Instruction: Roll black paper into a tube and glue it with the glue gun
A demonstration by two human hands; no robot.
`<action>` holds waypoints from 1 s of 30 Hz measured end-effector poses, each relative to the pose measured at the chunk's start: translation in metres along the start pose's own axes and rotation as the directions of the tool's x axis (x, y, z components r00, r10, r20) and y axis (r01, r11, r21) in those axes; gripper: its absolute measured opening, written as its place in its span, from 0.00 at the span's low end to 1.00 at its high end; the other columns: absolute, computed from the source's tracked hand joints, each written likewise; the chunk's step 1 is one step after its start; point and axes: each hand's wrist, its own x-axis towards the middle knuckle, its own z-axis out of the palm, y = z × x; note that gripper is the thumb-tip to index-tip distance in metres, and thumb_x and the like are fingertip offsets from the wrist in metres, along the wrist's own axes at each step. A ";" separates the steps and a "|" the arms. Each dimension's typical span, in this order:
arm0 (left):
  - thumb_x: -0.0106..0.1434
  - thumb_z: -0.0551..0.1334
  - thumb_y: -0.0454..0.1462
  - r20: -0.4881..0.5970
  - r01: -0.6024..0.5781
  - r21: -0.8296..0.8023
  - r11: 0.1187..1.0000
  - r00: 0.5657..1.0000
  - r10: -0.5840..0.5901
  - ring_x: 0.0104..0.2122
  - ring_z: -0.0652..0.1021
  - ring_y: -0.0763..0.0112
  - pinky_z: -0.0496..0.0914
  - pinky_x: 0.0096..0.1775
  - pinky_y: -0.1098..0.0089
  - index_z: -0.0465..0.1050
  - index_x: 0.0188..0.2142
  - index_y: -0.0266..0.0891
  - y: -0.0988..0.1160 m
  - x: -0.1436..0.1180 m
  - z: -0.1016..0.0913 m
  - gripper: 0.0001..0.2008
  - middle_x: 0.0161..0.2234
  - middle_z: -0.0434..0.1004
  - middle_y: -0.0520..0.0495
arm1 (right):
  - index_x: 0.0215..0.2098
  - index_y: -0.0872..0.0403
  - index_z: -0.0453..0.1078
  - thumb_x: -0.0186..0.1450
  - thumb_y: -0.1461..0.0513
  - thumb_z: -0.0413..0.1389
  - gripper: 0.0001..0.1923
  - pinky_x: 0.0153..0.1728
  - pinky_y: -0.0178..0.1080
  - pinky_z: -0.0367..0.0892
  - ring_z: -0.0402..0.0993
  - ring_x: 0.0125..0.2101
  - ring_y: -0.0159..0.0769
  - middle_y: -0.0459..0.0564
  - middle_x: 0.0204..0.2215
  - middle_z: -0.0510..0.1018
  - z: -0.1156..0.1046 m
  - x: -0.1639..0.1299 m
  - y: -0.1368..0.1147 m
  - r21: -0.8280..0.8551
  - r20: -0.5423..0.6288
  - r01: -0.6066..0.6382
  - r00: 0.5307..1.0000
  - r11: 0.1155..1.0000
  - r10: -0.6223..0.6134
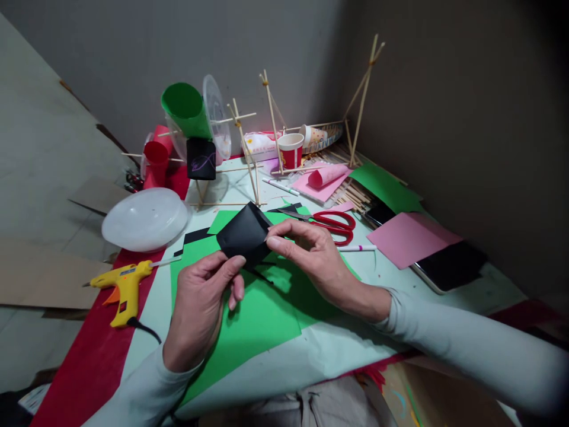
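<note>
1. While both hands hover above the tabletop, a folded black paper hangs between them, lifted clear of the green sheet under it.
2. The left hand holds the paper from below: thumb and forefinger are closed on its lower corner, and the other fingers curl loosely beneath.
3. The right hand comes in from the right, its fingers pinched shut on the paper's right edge, near the top fold.
4. The paper sits tilted like a diamond, its long axis running from the lower left up toward the right and away from the person. It lies just up and to the right of the left fingers and directly left of the right fingertips; both hands touch it, neither nearer than the other.
5. Red scissors lie just behind the right hand, blades pointing left, with a white pen beside them.
6. A yellow glue gun rests well to the left on a red strip, nozzle pointing toward the green sheet.
7. A clear dome lid sits behind the gun; pink sheets and a phone lie off to the right.
8. At the back stand stick frames, cups and a green cone.
</note>
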 end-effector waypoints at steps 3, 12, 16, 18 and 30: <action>0.62 0.67 0.37 0.036 0.017 -0.016 1.000 0.999 -0.016 0.13 0.69 0.79 0.61 0.18 0.80 0.67 0.21 0.37 0.002 0.000 0.002 0.15 0.15 0.74 0.51 | 0.35 0.52 0.76 0.67 0.57 0.62 0.07 0.42 0.37 0.65 0.74 0.38 0.33 0.44 0.35 0.79 0.000 -0.001 -0.001 0.048 0.016 0.022 1.000 0.999 -0.023; 0.61 0.68 0.38 -0.013 -0.020 -0.087 0.996 1.000 0.019 0.13 0.69 0.77 0.60 0.14 0.82 0.67 0.42 0.40 0.000 0.001 0.007 0.13 0.15 0.71 0.60 | 0.47 0.50 0.72 0.67 0.58 0.61 0.11 0.41 0.35 0.67 0.74 0.37 0.32 0.43 0.34 0.77 0.006 -0.003 0.004 0.099 0.010 0.024 1.000 0.995 -0.025; 0.64 0.66 0.39 -0.020 -0.084 0.044 0.996 0.996 0.085 0.11 0.65 0.79 0.57 0.15 0.82 0.68 0.43 0.39 0.002 0.001 0.004 0.11 0.13 0.70 0.59 | 0.57 0.49 0.66 0.65 0.55 0.63 0.24 0.35 0.35 0.65 0.73 0.35 0.33 0.42 0.33 0.77 0.004 -0.004 -0.001 0.028 0.012 -0.102 0.995 0.994 0.101; 0.65 0.65 0.39 -0.010 -0.110 0.094 0.989 0.994 0.112 0.11 0.65 0.79 0.59 0.16 0.82 0.69 0.42 0.38 0.002 0.000 0.002 0.10 0.13 0.70 0.58 | 0.52 0.52 0.71 0.66 0.53 0.61 0.19 0.36 0.36 0.65 0.73 0.37 0.34 0.45 0.35 0.78 0.001 -0.003 -0.005 -0.035 0.026 -0.097 0.995 0.995 0.098; 0.66 0.63 0.38 0.001 -0.253 0.295 0.921 0.964 0.264 0.13 0.68 0.76 0.64 0.19 0.77 0.73 0.38 0.41 0.001 -0.007 0.002 0.03 0.13 0.70 0.58 | 0.32 0.53 0.75 0.62 0.55 0.64 0.09 0.33 0.36 0.68 0.74 0.31 0.33 0.44 0.28 0.79 -0.004 0.003 -0.011 -0.012 -0.008 -0.011 1.000 1.000 0.011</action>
